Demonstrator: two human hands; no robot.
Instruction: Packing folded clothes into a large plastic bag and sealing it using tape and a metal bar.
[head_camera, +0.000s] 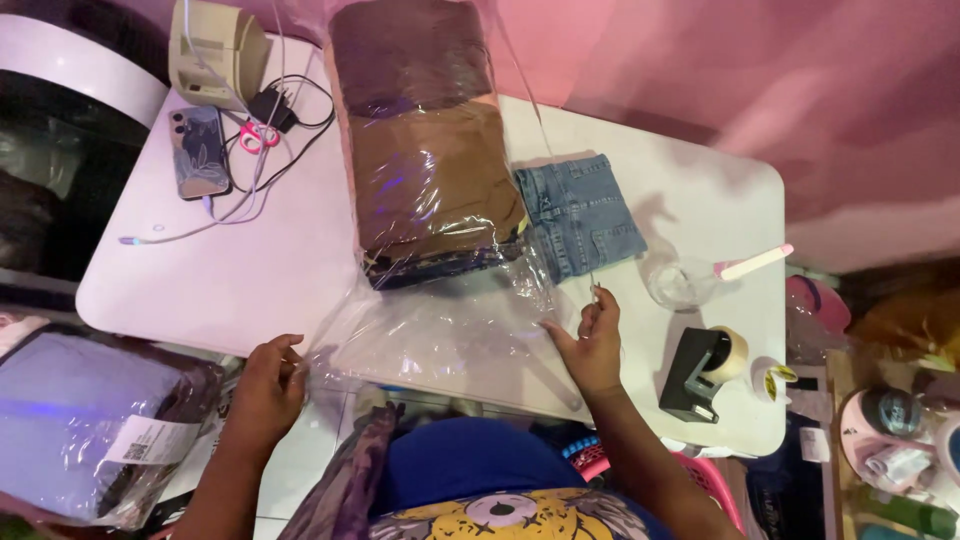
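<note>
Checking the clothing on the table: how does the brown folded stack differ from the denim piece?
The brown folded stack sits inside the clear plastic bag; the denim piece lies mostly bare on the table. The stack is bigger and thicker, the denim flat and blue. Both are folded.

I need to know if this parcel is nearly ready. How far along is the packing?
Done: folded clothes sit inside the clear bag on the table.
In hand: the left hand and right hand hold the bag's open end.
Left: the bag is unsealed; the tape dispenser stands untouched, and folded jeans lie outside.
</note>
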